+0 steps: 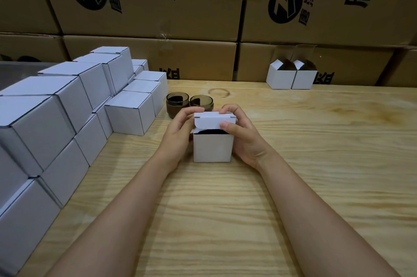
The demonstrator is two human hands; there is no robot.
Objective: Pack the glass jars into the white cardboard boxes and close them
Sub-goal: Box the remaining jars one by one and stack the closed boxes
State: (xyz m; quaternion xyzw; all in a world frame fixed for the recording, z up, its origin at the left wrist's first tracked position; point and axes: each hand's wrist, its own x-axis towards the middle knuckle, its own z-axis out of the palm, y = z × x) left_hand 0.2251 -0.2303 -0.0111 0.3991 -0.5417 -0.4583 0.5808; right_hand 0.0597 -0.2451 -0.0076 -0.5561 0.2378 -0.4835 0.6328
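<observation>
Seen from the head camera, a small white cardboard box (213,148) is held upright on the wooden table (316,175) between both hands, its lid flap (214,120) folded forward but not yet tucked, so that a dark gap is left along the front edge. The box's left wall is gripped by the left hand (180,134), whose fingers are curled over the lid's far corner. The right wall is clasped by the right hand (244,139), whose thumb (228,126) is pressed on the lid's front lip. Something dark is glimpsed through the gap and is taken to be a jar already inside, though it cannot be made out clearly. Just beyond the hands, two smoky glass jars (177,104) are stood side by side, unpacked. To the left of the left hand, closed white boxes (67,105) are stacked in stepped rows. Far beyond the right hand, two open boxes (281,78) are parked against a wall of brown cartons (158,5). The closing step is judged to be in hand. The next move is thought to call for the lip to be guided inside the front wall and pressed down flush, with the box steadied so that the flap is not creased.
</observation>
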